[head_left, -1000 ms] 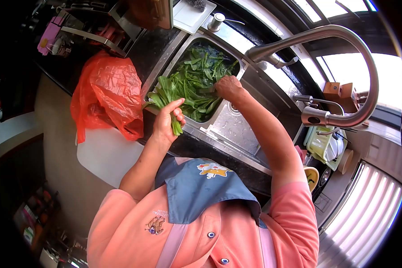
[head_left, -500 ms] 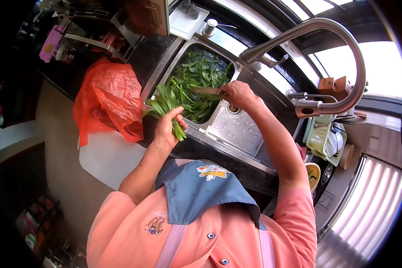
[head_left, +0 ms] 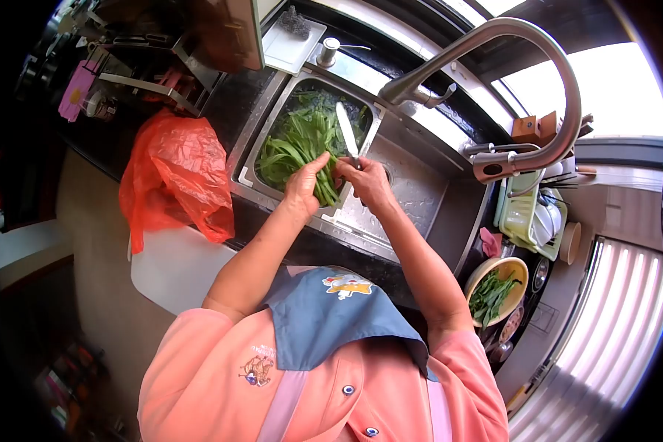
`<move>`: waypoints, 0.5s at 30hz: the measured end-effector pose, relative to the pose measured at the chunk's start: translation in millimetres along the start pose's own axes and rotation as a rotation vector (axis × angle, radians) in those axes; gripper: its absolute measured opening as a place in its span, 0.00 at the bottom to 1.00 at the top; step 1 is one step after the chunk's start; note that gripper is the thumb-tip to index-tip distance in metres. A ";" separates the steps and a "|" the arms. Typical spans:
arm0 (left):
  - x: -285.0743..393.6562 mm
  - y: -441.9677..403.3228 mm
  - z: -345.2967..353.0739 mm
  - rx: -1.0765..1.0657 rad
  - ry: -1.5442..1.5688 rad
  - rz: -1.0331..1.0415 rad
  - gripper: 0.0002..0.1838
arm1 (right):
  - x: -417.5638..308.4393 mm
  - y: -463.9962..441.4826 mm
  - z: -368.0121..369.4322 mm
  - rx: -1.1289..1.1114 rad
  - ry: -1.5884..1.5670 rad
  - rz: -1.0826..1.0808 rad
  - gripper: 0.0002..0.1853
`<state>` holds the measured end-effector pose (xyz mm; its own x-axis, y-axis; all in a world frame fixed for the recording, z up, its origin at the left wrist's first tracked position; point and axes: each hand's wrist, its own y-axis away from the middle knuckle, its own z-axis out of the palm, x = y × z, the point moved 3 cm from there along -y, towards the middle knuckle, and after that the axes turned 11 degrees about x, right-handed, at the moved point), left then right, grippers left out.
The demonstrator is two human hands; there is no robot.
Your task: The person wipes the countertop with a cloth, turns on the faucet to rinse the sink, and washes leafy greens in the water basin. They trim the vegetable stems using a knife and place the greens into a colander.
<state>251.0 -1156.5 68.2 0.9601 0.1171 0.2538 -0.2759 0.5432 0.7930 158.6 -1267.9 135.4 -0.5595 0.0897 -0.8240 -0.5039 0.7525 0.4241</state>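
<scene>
Over the front of the left sink basin, my left hand is closed round a bunch of leafy greens, its leaves pointing away from me and its stems near my fingers. My right hand grips the handle of a knife, whose pale blade points up and away over the basin. The fingers of my right hand are beside the stems; whether they touch them is hard to tell. More greens lie in water behind the bunch, partly hidden by it.
A red plastic bag lies left of the sink. The steel faucet arches over the right side. At the right stand a bowl of greens and a green dish rack. A soap dispenser and white tray are behind.
My left hand has moved right with the bunch. My right hand has come closer to it, and the knife blade has swung from pointing left to pointing away. The view has shifted, showing more of the bowl.
</scene>
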 end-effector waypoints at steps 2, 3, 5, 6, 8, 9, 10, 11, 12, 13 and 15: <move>3.2 -0.9 -5.4 -0.033 0.015 0.015 0.15 | 7.8 3.4 -3.6 0.021 -0.175 0.146 0.16; 4.3 -2.2 -7.7 -0.014 0.033 0.019 0.15 | 9.3 5.7 -3.6 0.026 -0.198 0.133 0.16; 10.0 -1.3 -7.7 -0.069 0.070 -0.008 0.17 | 6.4 15.6 -1.8 0.035 -0.243 0.104 0.16; 12.1 -1.3 -6.3 -0.102 0.100 -0.026 0.17 | 4.4 22.1 -3.0 0.001 -0.177 0.118 0.16; 18.8 2.6 -1.2 -0.205 0.146 -0.090 0.18 | 2.9 30.5 3.8 0.037 -0.245 0.020 0.15; 20.7 2.8 -0.9 -0.286 0.153 -0.117 0.18 | 7.0 30.6 5.0 0.048 -0.240 -0.032 0.14; 22.3 2.6 -1.6 -0.365 0.160 -0.143 0.18 | 6.9 31.2 5.1 0.100 -0.139 -0.178 0.15; 22.6 2.5 -1.2 -0.444 0.166 -0.171 0.18 | 6.0 33.0 5.5 0.152 -0.036 -0.322 0.15; 21.0 -2.4 -2.9 -0.348 0.125 -0.150 0.19 | 4.4 35.4 5.5 0.204 0.069 -0.466 0.16; 21.7 1.0 -0.6 -0.332 0.092 -0.107 0.20 | 3.2 37.3 5.9 0.201 0.078 -0.520 0.16; 24.7 8.4 3.1 -0.300 0.029 -0.015 0.22 | -1.8 40.7 6.7 0.192 0.095 -0.632 0.17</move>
<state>272.2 -1151.6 82.9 0.9661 0.1283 0.2239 -0.2399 0.7662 0.5961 143.5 -1233.1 151.6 -0.2552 -0.4583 -0.8514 -0.6328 0.7449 -0.2113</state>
